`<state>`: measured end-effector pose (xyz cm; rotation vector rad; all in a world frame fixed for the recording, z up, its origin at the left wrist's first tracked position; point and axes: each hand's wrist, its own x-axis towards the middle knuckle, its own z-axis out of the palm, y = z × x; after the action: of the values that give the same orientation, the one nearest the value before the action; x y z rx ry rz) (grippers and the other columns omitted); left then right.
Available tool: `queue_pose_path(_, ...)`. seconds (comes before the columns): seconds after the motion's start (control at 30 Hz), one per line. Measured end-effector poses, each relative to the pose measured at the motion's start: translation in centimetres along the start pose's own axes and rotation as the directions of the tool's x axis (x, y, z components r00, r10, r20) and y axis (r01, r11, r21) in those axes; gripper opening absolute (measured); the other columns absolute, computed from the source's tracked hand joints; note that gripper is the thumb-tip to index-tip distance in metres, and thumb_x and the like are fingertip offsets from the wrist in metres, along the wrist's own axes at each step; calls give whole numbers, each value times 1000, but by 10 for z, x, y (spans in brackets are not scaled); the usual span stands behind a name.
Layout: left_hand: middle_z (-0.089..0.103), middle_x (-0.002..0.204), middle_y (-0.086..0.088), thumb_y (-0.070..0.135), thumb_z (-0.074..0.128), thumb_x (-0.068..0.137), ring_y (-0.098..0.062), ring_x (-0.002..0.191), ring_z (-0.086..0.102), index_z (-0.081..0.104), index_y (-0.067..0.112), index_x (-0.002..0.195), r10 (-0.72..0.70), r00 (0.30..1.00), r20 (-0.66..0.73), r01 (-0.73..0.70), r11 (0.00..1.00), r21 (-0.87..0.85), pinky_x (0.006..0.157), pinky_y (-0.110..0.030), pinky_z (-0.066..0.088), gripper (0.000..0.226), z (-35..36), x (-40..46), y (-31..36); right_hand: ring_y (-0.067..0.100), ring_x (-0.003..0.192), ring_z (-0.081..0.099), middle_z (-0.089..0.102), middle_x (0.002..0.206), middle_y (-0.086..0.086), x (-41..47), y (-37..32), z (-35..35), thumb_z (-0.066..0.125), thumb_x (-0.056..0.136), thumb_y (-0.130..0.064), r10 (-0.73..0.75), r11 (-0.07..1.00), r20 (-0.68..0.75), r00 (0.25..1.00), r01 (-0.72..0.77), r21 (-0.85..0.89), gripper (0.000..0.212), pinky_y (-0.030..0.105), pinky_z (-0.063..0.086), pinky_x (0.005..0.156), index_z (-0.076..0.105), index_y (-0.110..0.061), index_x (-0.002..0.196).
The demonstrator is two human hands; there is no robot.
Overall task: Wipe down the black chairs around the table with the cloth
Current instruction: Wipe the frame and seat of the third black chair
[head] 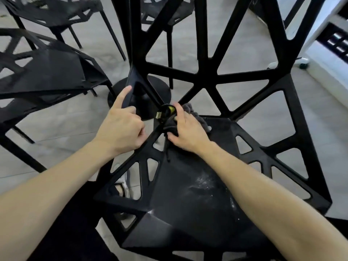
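Note:
A black chair (188,194) with a cut-out lattice back and sides stands right below me, its seat dusted with white specks. My right hand (186,130) grips a dark grey cloth (190,113) and presses it into the seat's back left corner, where the back meets the side. A small black and yellow-green object (167,111) shows at my fingertips there. My left hand (122,125) rests on the chair's left side bar, fingers curled, the forefinger pointing up along the frame.
Two more black chairs stand at the left (43,72) and far left back (50,14), another behind the lattice (165,14). The table's round black base (141,95) sits on the grey tiled floor. A white unit (323,31) is at the right.

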<state>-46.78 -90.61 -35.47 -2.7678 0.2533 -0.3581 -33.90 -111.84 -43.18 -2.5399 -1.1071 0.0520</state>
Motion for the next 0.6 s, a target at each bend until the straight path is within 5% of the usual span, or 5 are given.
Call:
queue_pose_path(0.13,56,49,9,22,47,89,-18,61,50,74,20,57,3,1000,11,-3,1000,15,132,-60,11,41,-1,1,1,38,145,40,55,148,14,9,18,-7,59,87,-72,-257,882,21,966,244,-404,89,54,20,128,46,-18,157)
queue_pose_path(0.27,58,50,8,22,46,89,-18,62,50,72,18,57,3,1000,1,-3,1000,22,132,-60,12,42,0,1,-1,27,165,0,14,177,10,9,8,14,55,94,-70,-212,950,6,977,208,-233,73,67,16,126,50,-29,154)
queue_pose_path(0.43,55,48,7,21,46,88,-19,59,47,69,16,53,-6,998,-56,5,1000,-27,132,-60,14,41,1,0,0,21,164,15,26,174,-1,-25,60,-2,52,99,-65,-173,932,33,984,174,-319,71,55,25,127,38,-36,162)
queue_pose_path(0.6,52,46,8,21,49,87,-18,59,47,66,18,51,-11,997,-76,8,999,-44,132,-60,13,40,3,0,-1,41,146,32,33,162,14,-72,103,-32,57,96,-63,101,880,-66,993,-121,-459,73,58,40,108,36,-41,162)
